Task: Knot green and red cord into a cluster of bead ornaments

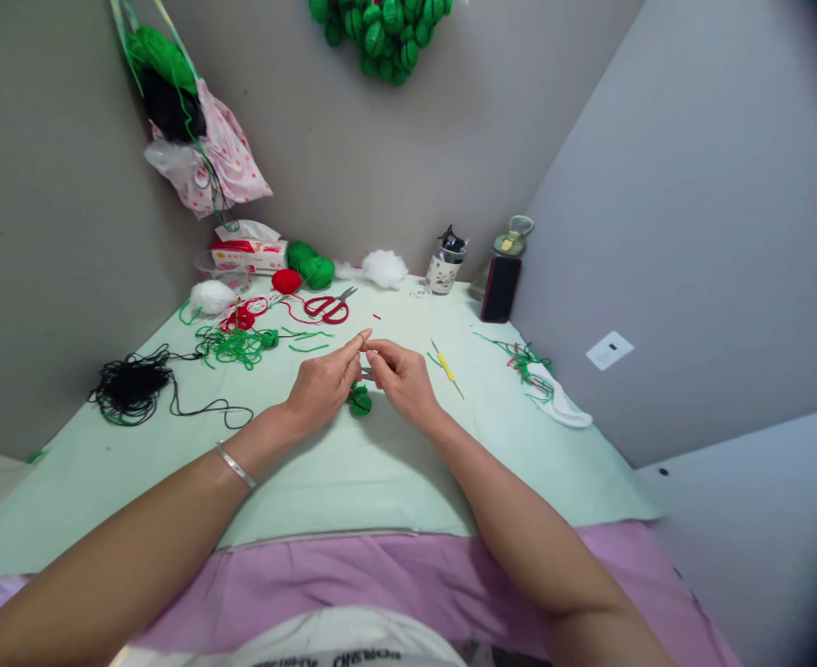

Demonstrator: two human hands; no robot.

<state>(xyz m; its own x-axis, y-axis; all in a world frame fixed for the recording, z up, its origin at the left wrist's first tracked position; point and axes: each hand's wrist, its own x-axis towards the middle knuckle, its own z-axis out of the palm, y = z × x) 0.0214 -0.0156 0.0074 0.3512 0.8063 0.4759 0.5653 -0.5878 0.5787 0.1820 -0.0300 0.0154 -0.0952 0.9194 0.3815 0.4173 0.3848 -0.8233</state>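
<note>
Both my hands meet over the middle of the pale green table (381,472). My left hand (325,382) pinches thumb and forefinger at something very thin, perhaps a thread or needle, too small to name. My right hand (401,378) pinches toward the same spot, fingertips nearly touching the left ones. Below and between the hands lies a small green crocheted piece (360,400), with a dark metal tool partly hidden beside it. A silver bangle (235,465) circles my left wrist.
Red scissors (328,308), tangled green yarn (236,346), red yarn (286,281), black yarn (131,387), a yellow-handled crochet hook (446,367), a tissue box (248,253), white stuffing (383,268), a cup (443,271) and a dark phone (501,289) lie around. Walls close in on three sides.
</note>
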